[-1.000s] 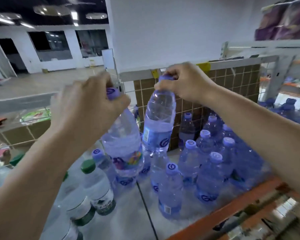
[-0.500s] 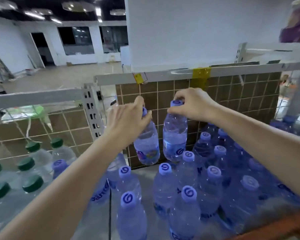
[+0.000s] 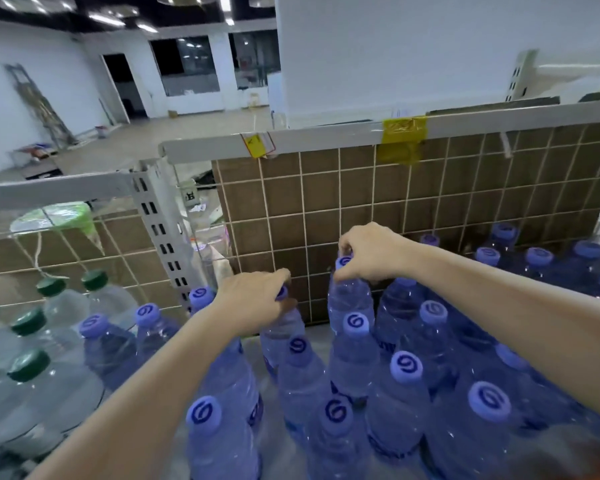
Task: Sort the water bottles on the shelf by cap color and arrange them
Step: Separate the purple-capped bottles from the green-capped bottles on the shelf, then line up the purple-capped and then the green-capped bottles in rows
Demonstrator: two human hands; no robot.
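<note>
Step in hand: seating two purple-capped bottles in the back row of the shelf (image 3: pixel 281 441), against the wire grid panel (image 3: pixel 465 209).

The left hand (image 3: pixel 253 301) is clamped over the cap of the left bottle (image 3: pixel 284 327); the right hand (image 3: pixel 369 252) pinches the neck of the right bottle (image 3: pixel 349 299) at its cap. Whether either base is down cannot be told.

- Lower both vertically; a tilted base may topple the purple-capped group (image 3: pixel 400 367) just in front of the hands.
- Release only once each bottle stands unaided.
- Keep clear of the green-capped bottles (image 3: pixel 28 365), well to the left of the left hand.
</note>
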